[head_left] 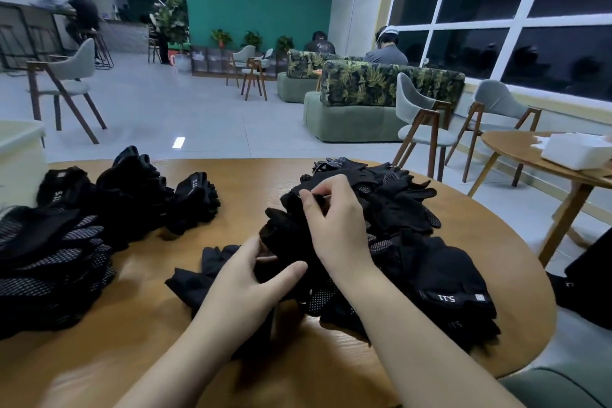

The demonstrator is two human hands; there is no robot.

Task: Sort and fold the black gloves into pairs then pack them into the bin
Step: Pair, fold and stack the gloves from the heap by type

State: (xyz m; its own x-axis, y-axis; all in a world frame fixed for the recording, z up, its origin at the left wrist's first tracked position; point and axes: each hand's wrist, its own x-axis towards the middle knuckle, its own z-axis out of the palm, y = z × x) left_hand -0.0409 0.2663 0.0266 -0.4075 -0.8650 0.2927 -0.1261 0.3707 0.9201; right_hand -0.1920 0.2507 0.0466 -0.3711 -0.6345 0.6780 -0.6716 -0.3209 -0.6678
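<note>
Both hands work at frame centre: right hand (334,225) pinches a black fabric glove (288,235), and left hand (251,278) grips its lower end, likely steadying the fold. Folded black glove bundles (132,189) wait at left.

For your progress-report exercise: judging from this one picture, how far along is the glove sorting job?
Partly done, it seems. Done: folded bundles and a stack of gloves lie on the table's left side. In hand: the left hand and right hand are gripping a glove. Left: a loose pile on the right is still unsorted, and nothing can be seen packed in the bin.
</note>
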